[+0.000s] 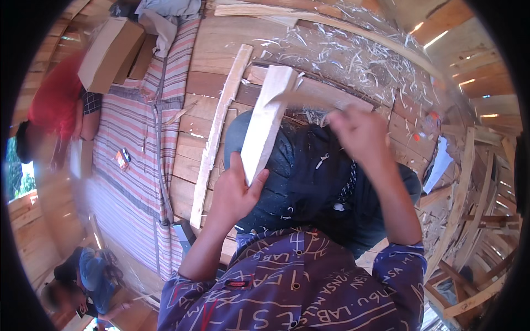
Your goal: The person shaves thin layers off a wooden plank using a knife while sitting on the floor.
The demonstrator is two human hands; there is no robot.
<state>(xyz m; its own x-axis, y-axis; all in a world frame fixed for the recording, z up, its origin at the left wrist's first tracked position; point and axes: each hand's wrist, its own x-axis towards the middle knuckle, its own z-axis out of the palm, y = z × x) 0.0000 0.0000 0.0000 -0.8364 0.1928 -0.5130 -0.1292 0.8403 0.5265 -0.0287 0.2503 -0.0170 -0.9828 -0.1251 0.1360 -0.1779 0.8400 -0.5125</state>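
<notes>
My left hand [241, 190] is closed around the near end of a pale squared wood block [265, 124], thumb on one side and fingers on the other. The block tilts up and away from me over my left knee. In my right hand [356, 129], closed and blurred by motion, is the handle of a long-bladed knife [303, 100]. Its smeared blade reaches left to the far part of the block; whether the edge touches the wood I cannot tell. Small shavings cling to my dark trousers [309, 176].
Curled wood shavings [359, 44] cover the far floor. A long plank [221, 132] lies to my left, beside a striped mat [127, 127]. A person in red [55, 99] sits near a cardboard box [110, 52]; another in blue [95, 278] is at lower left. Timber pieces [469, 220] stand at right.
</notes>
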